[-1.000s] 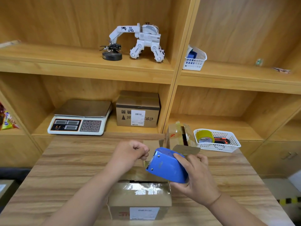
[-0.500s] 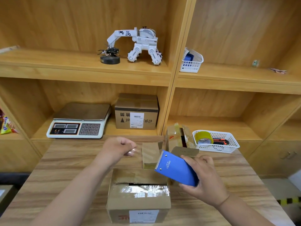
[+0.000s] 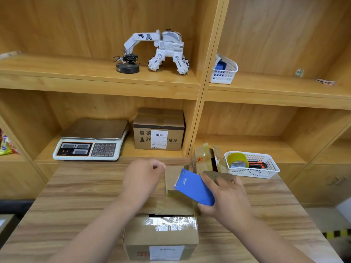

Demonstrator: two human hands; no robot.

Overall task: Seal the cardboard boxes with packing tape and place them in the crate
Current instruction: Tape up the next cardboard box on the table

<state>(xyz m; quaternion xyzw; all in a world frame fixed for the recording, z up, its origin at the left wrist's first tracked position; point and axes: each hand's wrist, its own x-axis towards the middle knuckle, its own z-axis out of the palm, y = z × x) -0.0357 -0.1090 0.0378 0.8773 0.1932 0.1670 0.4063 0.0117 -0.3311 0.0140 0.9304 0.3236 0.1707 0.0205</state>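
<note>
A cardboard box stands at the table's near edge, its near flap covered with shiny clear tape and its far flap raised. My right hand grips a blue tape dispenser above the box's far right corner. My left hand hovers over the far flap with curled fingers; whether it pinches a tape end is unclear. Behind stand a small box and an open, taped box. No crate is in view.
A white basket with a yellow tape roll and an orange cutter sits at the table's far right. On the shelves behind are a scale, a labelled carton, a toy robot and another basket.
My right hand has drawn the dispenser back and to the right, tilting it flatter. My left hand has lifted away from it to the left. The far flap of the near box now shows.
</note>
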